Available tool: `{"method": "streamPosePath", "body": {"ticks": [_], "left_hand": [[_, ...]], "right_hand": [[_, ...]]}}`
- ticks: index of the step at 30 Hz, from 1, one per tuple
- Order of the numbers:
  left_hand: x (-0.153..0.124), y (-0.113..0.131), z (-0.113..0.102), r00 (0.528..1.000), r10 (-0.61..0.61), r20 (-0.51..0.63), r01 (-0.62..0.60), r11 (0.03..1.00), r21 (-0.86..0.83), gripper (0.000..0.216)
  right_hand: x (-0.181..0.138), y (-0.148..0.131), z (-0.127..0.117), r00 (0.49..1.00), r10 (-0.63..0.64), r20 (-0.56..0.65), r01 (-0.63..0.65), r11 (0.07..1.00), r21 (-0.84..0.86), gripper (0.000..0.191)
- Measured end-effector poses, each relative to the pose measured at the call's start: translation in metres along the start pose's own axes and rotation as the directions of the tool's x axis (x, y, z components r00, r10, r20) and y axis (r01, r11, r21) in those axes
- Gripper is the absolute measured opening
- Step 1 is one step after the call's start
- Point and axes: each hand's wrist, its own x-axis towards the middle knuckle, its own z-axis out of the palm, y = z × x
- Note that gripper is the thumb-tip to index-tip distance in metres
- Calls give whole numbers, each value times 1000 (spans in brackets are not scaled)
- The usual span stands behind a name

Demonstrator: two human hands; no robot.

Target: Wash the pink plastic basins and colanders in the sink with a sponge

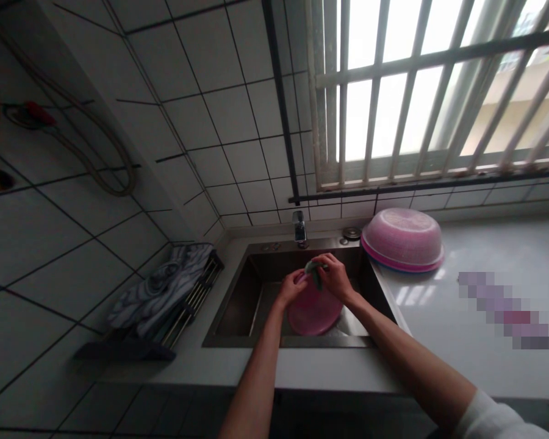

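I am seeing a striped cloth [162, 292] lying on the rack left of the sink [238, 299], where my left hand [291, 286] is gripping the pink plate's [313, 311] rim. My right hand [333, 275] is pinching a grey rag [314, 269] against that rim; wet, the plate could be slipping into the basin. Stacked pink colanders [402, 239] are sitting upside down on the surface [485, 256] further right.

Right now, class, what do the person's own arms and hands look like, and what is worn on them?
Both forearms are bare. The left hand and right hand wear no gloves, and no rings or watch can be made out. A white sleeve covers the right upper arm.

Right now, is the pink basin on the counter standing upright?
No, the pink basin lies upside down on the counter, beside the sink.
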Motion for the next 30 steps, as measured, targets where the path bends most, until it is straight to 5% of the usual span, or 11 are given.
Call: {"method": "streamPosePath", "body": {"ticks": [9, 14, 23, 30], "left_hand": [[-6, 11, -1, 989, 78, -129, -25, 930, 368, 30], [-8, 21, 2, 975, 146, -169, -77, 931, 358, 28], [-18, 41, -2, 951, 44, -305, 151, 796, 586, 18], [-18, 41, 7, 979, 89, -182, 40, 794, 607, 15]], "right_hand": [[1, 12, -6, 955, -80, 285, 144, 967, -210, 46], [6, 12, -5, 961, -19, 276, 124, 921, -370, 36], [6, 27, -7, 967, 133, 216, -1, 855, -519, 32], [-1, 22, 10, 929, -59, 365, 236, 855, -461, 35]]}}
